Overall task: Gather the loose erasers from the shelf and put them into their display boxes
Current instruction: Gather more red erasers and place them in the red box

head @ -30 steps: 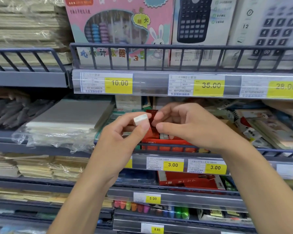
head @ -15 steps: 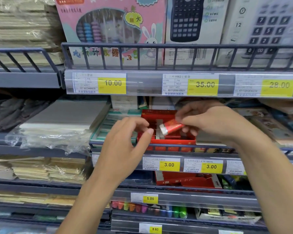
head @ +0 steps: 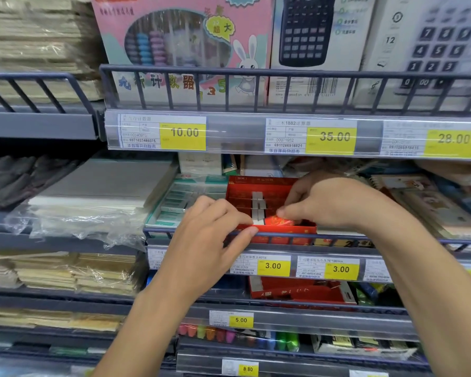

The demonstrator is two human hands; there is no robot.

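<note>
Even, bright shop light from overhead; no hard shadows. Soft shade sits under each shelf lip, deepest in the left bay behind the dark pens [head: 14, 178]. Plastic price strip [head: 294, 134] gives a pale sheen, with slight glare across its clear cover. Crinkled wrap [head: 74, 227] on the paper stacks throws small white highlights. Wide-angle bend: shelf rails bow and tilt toward the frame edges. Focus is soft throughout; the calculator boxes [head: 433, 42] top right are smeared, small label print unreadable. The large yellow price figures stay legible. Bottom corners are blurred and dimmer. Forearms look stretched near the lower edge.
</note>
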